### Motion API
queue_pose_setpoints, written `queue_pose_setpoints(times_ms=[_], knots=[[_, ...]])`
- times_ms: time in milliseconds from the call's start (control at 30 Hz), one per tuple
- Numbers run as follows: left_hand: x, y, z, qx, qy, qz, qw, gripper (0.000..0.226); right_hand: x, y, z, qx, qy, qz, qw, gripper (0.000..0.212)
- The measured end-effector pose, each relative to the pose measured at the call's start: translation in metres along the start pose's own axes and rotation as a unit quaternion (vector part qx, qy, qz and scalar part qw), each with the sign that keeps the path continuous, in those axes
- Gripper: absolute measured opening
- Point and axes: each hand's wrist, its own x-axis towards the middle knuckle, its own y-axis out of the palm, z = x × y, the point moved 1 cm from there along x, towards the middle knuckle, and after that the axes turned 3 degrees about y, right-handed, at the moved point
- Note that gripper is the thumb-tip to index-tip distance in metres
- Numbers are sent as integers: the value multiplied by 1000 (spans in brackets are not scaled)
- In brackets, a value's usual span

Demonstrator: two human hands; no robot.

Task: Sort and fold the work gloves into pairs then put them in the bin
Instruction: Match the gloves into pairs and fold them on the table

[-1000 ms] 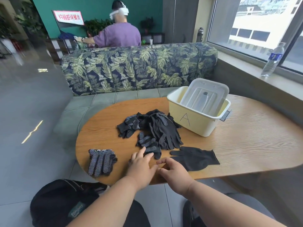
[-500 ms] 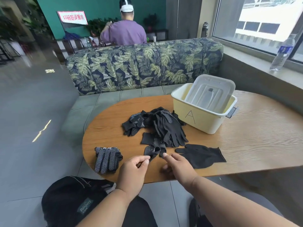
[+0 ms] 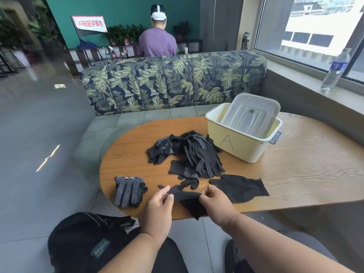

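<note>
both hands now pinch one black glove (image 3: 189,200) at the near desk (image 3: 295,174) edge, left grip (image 3: 160,201) and right grip (image 3: 215,201) holding its ends; half a second ago it lay untouched. bin (image 3: 242,146) sits beyond.

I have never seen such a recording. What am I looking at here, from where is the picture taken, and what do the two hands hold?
No machine here: a person wears a camera on the head, looking down at both bare hands. The left hand and right hand pinch one black glove between them at the near edge of the wooden table. On the table lie a folded dotted pair, a flat black glove, a pile of unsorted gloves and a yellow bin marked A, its lid standing inside.
</note>
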Motion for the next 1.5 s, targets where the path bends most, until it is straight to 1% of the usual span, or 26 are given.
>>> queue_pose_setpoints(times_ms=[67, 167, 300, 400, 467, 567, 633, 667, 733, 767, 800, 867, 900, 933, 1000, 1067, 1133, 1167, 1200, 1267, 1333, 1367, 1433, 1500], knots=[[-2, -2, 3, 7, 1, 9, 1000, 33, -2, 0, 2, -8, -8, -3, 1000, 6], [-5, -4, 5, 20, -3, 17, 1000, 40, -4, 0, 2, -11, -15, -4, 1000, 2], [-9, -7, 1, 39, -1, 7, 999, 45, -6, 1, -2, 4, -23, -16, 1000, 2], [-5, -9, -12, 33, 5, 5, 999, 54, -8, 3, 2, 15, -41, -46, 998, 8], [3, -12, -27, 1, 28, 11, 1000, 56, -4, -1, 12, 0, -88, -101, 991, 12], [10, -19, -55, -57, 70, 14, 996, 40, 0, -13, 33, -29, -193, -200, 960, 18], [10, -25, -63, -65, 85, 0, 994, 33, -1, -19, 44, -41, -261, -229, 937, 21], [10, -28, -62, -66, 84, -8, 994, 31, -3, -20, 46, -71, -297, -242, 921, 22], [10, -32, -50, -29, 65, -19, 997, 27, -5, -19, 40, -163, -360, -242, 886, 24], [10, -33, -41, 1, 46, -17, 999, 26, -7, -17, 32, -215, -373, -215, 877, 24], [9, -34, -33, 30, 23, -10, 999, 26, -6, -13, 20, -269, -364, -172, 875, 23], [9, -36, -10, 95, -11, 17, 995, 31, -6, -7, -6, -372, -309, -77, 872, 19], [8, -36, -3, 126, -21, 28, 991, 35, -6, -4, -18, -406, -282, -46, 868, 24], [7, -38, 3, 155, -25, 34, 987, 37, -7, -2, -26, -420, -265, -32, 868, 29], [6, -39, 7, 202, -12, 34, 979, 38, -9, -3, -28, -418, -250, -39, 873, 35], [5, -38, 4, 247, 21, 12, 969, 35, -8, -4, -22, -427, -245, -36, 870, 37], [3, -34, -3, 304, 80, -15, 949, 34, -9, -4, -17, -436, -231, -22, 870, 38], [2, -30, -6, 328, 114, -15, 938, 36, -10, -4, -15, -438, -224, -18, 871, 38], [0, -26, -8, 347, 141, 5, 927, 39, -10, -4, -15, -439, -218, -16, 872, 38], [-4, -15, -7, 351, 172, 93, 916, 49, -12, -3, -17, -440, -210, -16, 873, 38], [-7, -7, 0, 357, 159, 190, 901, 58, -12, -2, -18, -445, -211, -28, 870, 37], [-7, -4, 6, 378, 154, 222, 885, 61, -11, -3, -19, -449, -210, -38, 868, 36], [-6, -1, 15, 422, 158, 251, 857, 63, -10, -4, -19, -457, -201, -60, 865, 35], [-4, 1, 19, 442, 163, 252, 845, 64, -8, -7, -19, -457, -190, -85, 865, 33]])
